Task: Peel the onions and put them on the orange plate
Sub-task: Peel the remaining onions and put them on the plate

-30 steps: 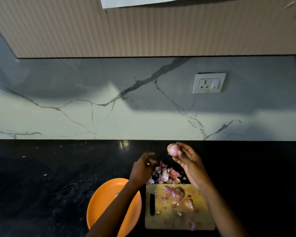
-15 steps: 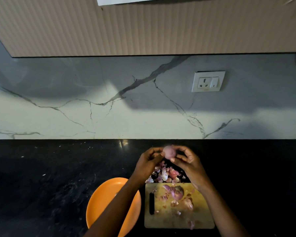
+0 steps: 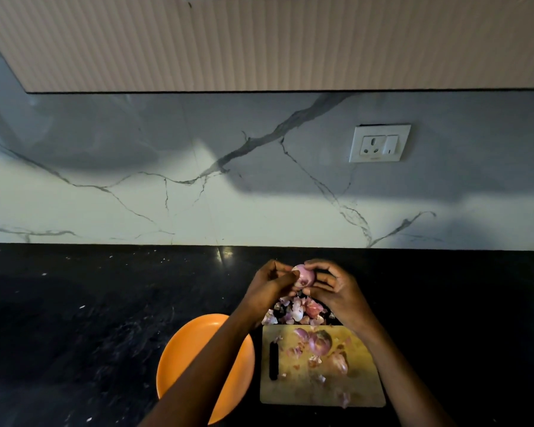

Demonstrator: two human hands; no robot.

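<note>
A small pale-purple onion (image 3: 304, 275) is held above the black counter between both hands. My left hand (image 3: 267, 288) grips its left side with fingertips and thumb. My right hand (image 3: 336, 291) curls around its right side. Below them lies a heap of pink onion peels (image 3: 299, 312). An orange plate (image 3: 179, 362) rests at the lower left, partly hidden by my left forearm. Two more onions (image 3: 319, 343) (image 3: 338, 363) lie on the wooden cutting board (image 3: 361, 392), among peel scraps.
The cutting board has a black slot handle (image 3: 273, 360) on its left side. The black counter (image 3: 90, 318) runs to a marble backsplash with a white wall socket (image 3: 379, 143). A ribbed cabinet hangs above.
My left hand rose from the peel heap and came up to the onion. Both hands now hold it together, and the onion sits a little lower and further left.
</note>
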